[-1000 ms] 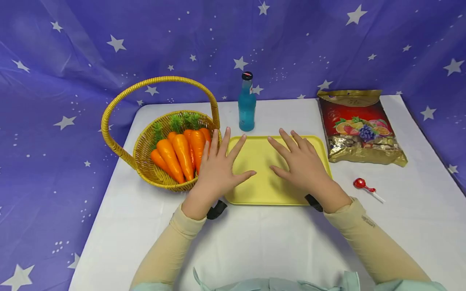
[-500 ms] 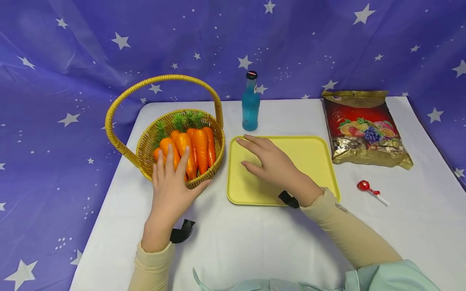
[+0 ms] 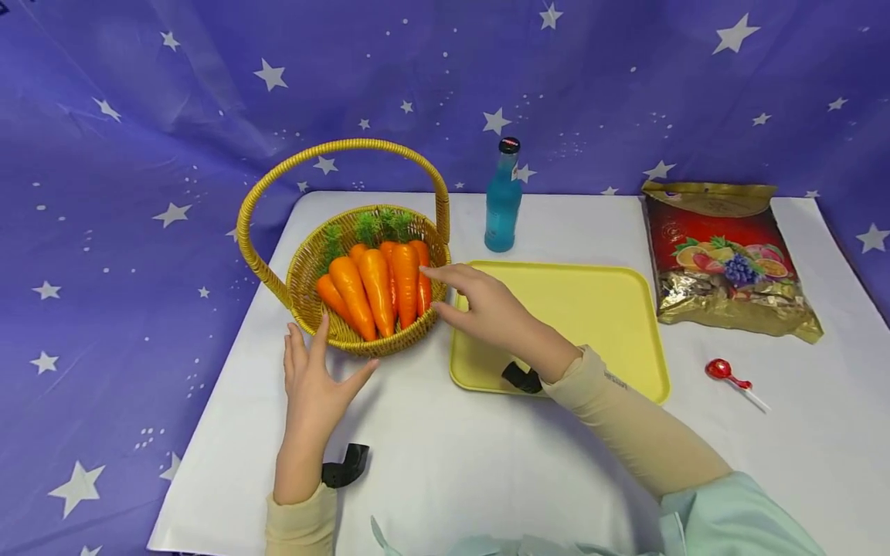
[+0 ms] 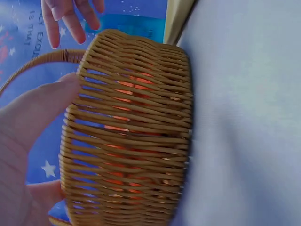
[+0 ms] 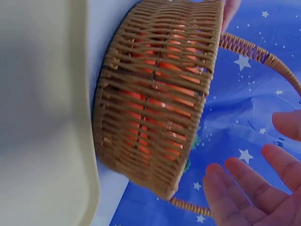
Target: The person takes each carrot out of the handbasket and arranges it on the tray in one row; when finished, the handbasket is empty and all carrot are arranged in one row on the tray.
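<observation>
A yellow wicker basket with a tall arched handle holds several orange carrots with green tops. At its front left rim is my left hand, fingers spread and thumb apart, holding nothing. The left wrist view shows that thumb right at the woven rim. My right hand reaches across the tray to the basket's right rim, fingertips overlapping the rim in the head view. In the right wrist view its fingers are extended beside the basket, with nothing between them.
Under my right forearm lies a yellow tray. Behind it stands a blue bottle with a black cap. A red and gold candy bag and a red lollipop lie to the right. A starry purple cloth hangs behind the table.
Both hands have left their place over the tray and moved left to either side of the basket. The head view has shifted slightly. Basket, tray, bottle and candy stay put.
</observation>
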Demonstrator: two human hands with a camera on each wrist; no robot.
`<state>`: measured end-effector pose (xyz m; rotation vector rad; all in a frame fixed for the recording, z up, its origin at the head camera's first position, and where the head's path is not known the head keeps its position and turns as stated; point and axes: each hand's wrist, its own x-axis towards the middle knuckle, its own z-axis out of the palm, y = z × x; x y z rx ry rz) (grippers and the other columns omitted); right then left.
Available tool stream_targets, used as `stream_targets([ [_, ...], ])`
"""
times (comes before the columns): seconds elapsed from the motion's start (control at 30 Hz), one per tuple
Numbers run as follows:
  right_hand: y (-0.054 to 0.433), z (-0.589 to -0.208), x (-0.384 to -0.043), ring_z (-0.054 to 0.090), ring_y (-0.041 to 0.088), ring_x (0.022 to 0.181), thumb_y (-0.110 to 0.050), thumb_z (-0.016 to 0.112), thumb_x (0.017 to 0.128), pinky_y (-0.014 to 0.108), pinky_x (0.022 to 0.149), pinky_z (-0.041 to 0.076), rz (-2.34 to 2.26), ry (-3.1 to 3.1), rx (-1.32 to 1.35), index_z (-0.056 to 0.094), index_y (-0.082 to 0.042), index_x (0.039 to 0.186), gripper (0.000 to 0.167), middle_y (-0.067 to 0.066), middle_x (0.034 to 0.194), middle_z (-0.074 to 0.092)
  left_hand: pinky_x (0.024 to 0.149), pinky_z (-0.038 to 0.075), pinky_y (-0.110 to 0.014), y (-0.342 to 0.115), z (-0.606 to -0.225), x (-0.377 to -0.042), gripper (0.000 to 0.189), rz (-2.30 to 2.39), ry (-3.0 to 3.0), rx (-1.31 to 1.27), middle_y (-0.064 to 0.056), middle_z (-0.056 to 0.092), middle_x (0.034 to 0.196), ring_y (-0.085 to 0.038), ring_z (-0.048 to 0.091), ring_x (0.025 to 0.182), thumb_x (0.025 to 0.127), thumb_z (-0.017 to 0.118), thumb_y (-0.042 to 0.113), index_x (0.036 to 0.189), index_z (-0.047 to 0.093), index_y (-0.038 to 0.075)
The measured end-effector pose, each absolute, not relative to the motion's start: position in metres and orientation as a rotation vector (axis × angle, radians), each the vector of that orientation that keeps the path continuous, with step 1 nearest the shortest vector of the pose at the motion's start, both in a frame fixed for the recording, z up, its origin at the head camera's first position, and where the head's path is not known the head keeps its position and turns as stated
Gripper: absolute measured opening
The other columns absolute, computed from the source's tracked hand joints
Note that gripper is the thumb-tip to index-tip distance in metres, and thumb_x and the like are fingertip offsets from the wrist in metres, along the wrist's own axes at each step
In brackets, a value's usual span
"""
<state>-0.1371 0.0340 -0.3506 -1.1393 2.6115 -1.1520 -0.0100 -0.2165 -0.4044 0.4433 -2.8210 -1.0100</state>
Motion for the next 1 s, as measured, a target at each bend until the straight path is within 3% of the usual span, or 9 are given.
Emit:
stream_targets([
  [0.17, 0.024, -0.351, -0.146, 0.056, 0.027, 0.103, -0.022, 0.064, 0.094, 0.037, 0.086, 0.051, -1.225, 2.53, -1.032, 0.052, -0.013, 0.14, 0.049, 0.008, 0.13, 0.057, 0.111, 0.011, -0.064, -0.221, -0.413, -0.017, 0.097, -1.263, -2.735, 0.538, -0.015, -0.009, 0.159, -0.039, -0.002, 0.144, 0.076, 0.077, 0.054, 0.154, 0.025, 0.027],
  [0.3, 0.013, -0.35, -0.157, 0.054, 0.025, 0.097, -0.022, 0.065, 0.093, 0.033, 0.08, 0.049, -1.213, 2.488, -0.938, 0.053, -0.015, 0.14, 0.049, 0.009, 0.126, 0.059, 0.113, 0.014, -0.058, -0.225, -0.423, -0.022, 0.088, -1.46, -2.567, 0.524, -0.012, 0.001, 0.16, -0.032, 0.004, 0.145, 0.078, 0.08, 0.043, 0.15, 0.033, 0.024],
  [0.5, -0.006, -0.352, -0.173, 0.055, 0.025, 0.113, -0.022, 0.064, 0.094, 0.033, 0.087, 0.051, -1.262, 2.291, -0.814, 0.051, -0.016, 0.141, 0.049, 0.01, 0.135, 0.054, 0.114, 0.024, -0.046, -0.225, -0.434, -0.026, 0.079, -1.693, -2.311, 0.433, -0.005, 0.026, 0.154, -0.025, 0.022, 0.141, 0.082, 0.079, 0.022, 0.147, 0.035, 0.017],
  [0.63, -0.018, -0.354, -0.181, 0.054, 0.025, 0.119, -0.024, 0.064, 0.094, 0.036, 0.093, 0.049, -1.307, 2.146, -0.758, 0.05, -0.015, 0.142, 0.051, 0.014, 0.135, 0.054, 0.113, 0.027, -0.045, -0.223, -0.437, -0.028, 0.079, -1.842, -2.164, 0.398, -0.005, 0.021, 0.155, -0.02, 0.02, 0.142, 0.083, 0.077, 0.01, 0.148, 0.032, 0.014],
  [0.77, -0.031, -0.358, -0.186, 0.056, 0.023, 0.115, -0.022, 0.064, 0.093, 0.035, 0.093, 0.05, -1.356, 2.052, -0.683, 0.049, -0.013, 0.142, 0.052, 0.015, 0.135, 0.053, 0.109, 0.032, -0.047, -0.221, -0.438, -0.029, 0.082, -1.95, -2.055, 0.364, -0.006, 0.016, 0.156, -0.023, 0.02, 0.143, 0.082, 0.075, 0.0, 0.149, 0.028, 0.01],
  [1.0, -0.053, -0.36, -0.186, 0.059, 0.023, 0.111, -0.017, 0.063, 0.094, 0.036, 0.089, 0.053, -1.376, 1.938, -0.591, 0.046, -0.012, 0.144, 0.053, 0.014, 0.137, 0.05, 0.105, 0.038, -0.048, -0.218, -0.439, -0.027, 0.08, -1.978, -2.022, 0.369, 0.0, 0.013, 0.156, -0.024, 0.019, 0.143, 0.083, 0.074, 0.0, 0.149, 0.029, 0.012],
])
